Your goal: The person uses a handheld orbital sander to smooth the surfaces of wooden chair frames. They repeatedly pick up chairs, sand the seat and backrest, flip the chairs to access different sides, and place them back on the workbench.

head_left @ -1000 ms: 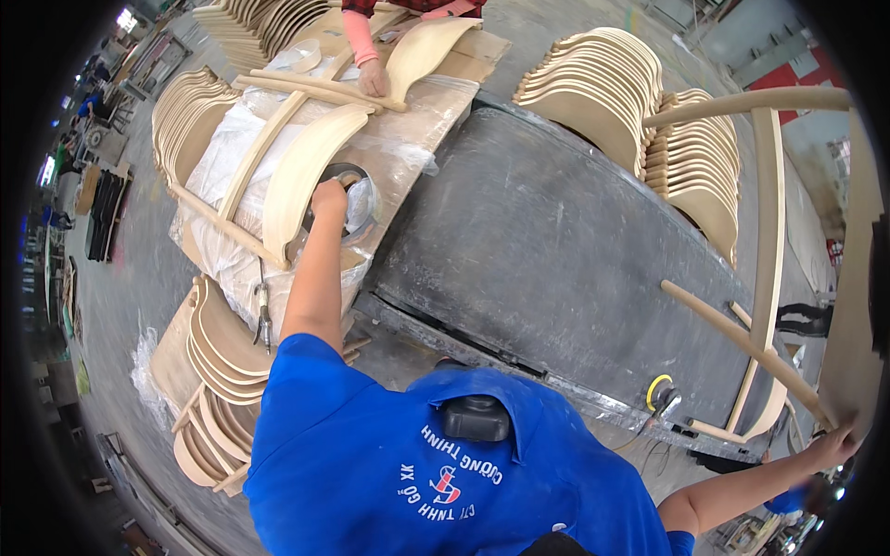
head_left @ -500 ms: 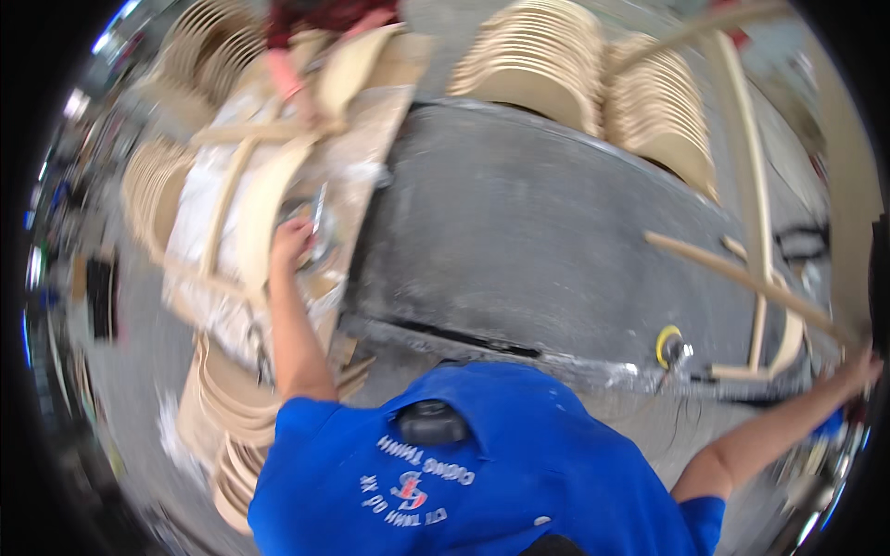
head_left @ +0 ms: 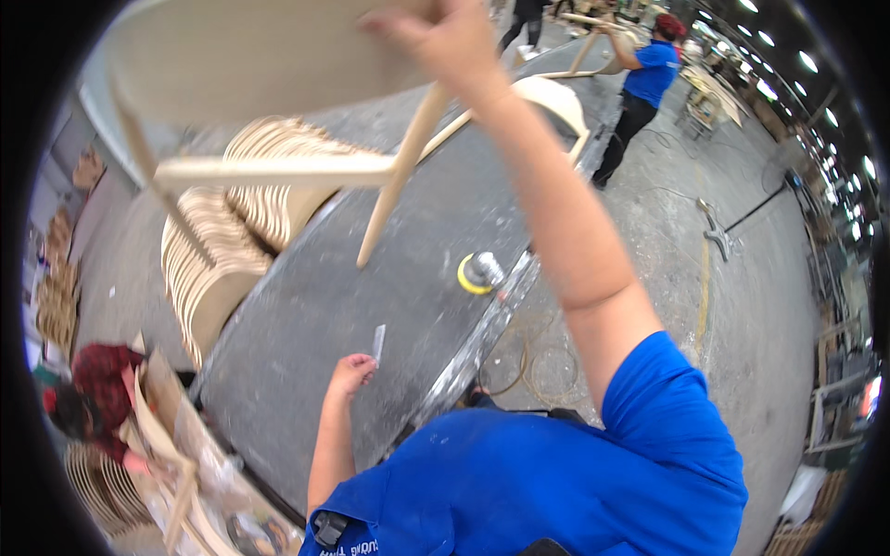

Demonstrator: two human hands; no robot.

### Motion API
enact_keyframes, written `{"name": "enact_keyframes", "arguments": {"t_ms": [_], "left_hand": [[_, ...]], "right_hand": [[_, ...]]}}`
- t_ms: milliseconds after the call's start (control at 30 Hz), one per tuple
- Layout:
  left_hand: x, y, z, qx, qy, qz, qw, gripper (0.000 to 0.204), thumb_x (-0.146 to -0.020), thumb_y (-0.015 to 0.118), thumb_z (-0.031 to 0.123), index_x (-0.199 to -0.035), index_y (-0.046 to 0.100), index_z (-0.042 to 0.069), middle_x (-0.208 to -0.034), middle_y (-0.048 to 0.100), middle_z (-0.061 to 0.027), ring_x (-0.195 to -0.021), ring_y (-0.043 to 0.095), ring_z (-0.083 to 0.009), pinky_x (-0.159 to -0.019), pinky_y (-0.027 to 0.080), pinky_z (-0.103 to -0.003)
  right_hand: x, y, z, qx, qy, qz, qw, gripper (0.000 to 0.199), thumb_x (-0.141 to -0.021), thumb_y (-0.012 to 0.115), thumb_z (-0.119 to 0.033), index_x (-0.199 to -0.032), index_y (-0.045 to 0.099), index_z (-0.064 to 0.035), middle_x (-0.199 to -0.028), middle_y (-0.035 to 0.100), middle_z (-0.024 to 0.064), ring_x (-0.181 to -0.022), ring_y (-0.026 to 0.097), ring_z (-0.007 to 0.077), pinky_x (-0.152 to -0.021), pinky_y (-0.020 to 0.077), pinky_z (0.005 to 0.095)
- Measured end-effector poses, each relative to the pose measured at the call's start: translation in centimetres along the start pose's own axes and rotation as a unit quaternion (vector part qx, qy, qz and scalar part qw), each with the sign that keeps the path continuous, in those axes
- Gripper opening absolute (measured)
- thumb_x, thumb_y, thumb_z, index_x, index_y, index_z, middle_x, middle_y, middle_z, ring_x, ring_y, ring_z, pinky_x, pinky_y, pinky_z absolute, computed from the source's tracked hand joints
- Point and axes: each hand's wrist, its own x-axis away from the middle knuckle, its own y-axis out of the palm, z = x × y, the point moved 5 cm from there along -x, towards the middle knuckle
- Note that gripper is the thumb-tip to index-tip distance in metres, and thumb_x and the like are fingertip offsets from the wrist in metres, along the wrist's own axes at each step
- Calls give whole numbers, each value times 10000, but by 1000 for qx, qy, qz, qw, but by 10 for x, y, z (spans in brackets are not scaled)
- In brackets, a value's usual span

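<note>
My right arm (head_left: 584,213) reaches up to the far side, and my right hand (head_left: 445,46) is closed on the edge of a wooden chair frame's wide curved panel (head_left: 250,65). The frame hangs tilted over the grey worktable (head_left: 306,343), with a crossbar (head_left: 278,170) and splayed legs (head_left: 403,176) below the panel. Its top runs out of view. Low over the table's near part, my left hand (head_left: 350,373) pinches a thin, flat, greyish strip (head_left: 379,341), which stands upright from the fingers.
A disc sander with a yellow rim (head_left: 477,274) lies near the table edge. Beyond the table are stacked curved wooden panels (head_left: 204,250). A person in plaid (head_left: 102,389) works at the left; another in blue (head_left: 654,74) holds a frame at far right. A hose (head_left: 528,371) lies on the floor.
My view has swung to the right. My left hand has left the wood-covered bench with the strip and is over the grey table. The chair frame in my right hand now fills the upper left.
</note>
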Motion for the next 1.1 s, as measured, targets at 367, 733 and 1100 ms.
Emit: {"name": "enact_keyframes", "arguments": {"t_ms": [367, 733, 1100], "left_hand": [[-214, 191, 200, 20, -31, -53, 998, 148, -908, 625, 129, -1027, 627, 42, -796, 634, -1, -648, 575, -69, -528, 470, -206], [-272, 290, 278, 153, 3, -106, 983, 221, -899, 629, 167, -1085, 612, 50, -859, 637, -24, -690, 578, -98, -594, 489, -248], [-357, 297, 234, 52, -43, -153, 986, 299, -892, 636, 183, -1158, 599, 51, -970, 645, -50, -802, 594, -123, -675, 496, -273]], "right_hand": [[-12, -39, 69, -125, -142, 120, 975, 553, -625, 856, -359, -878, 478, -45, -825, 557, 154, -811, 568, 331, -743, 463, 420], [-20, -73, 151, -213, -89, 128, 965, 562, -592, 870, -284, -884, 459, -38, -842, 550, 166, -854, 551, 363, -784, 443, 442], [-35, -82, 196, -235, -68, 181, 953, 549, -581, 879, -255, -874, 472, -30, -802, 527, 145, -758, 530, 330, -674, 426, 411]]}}
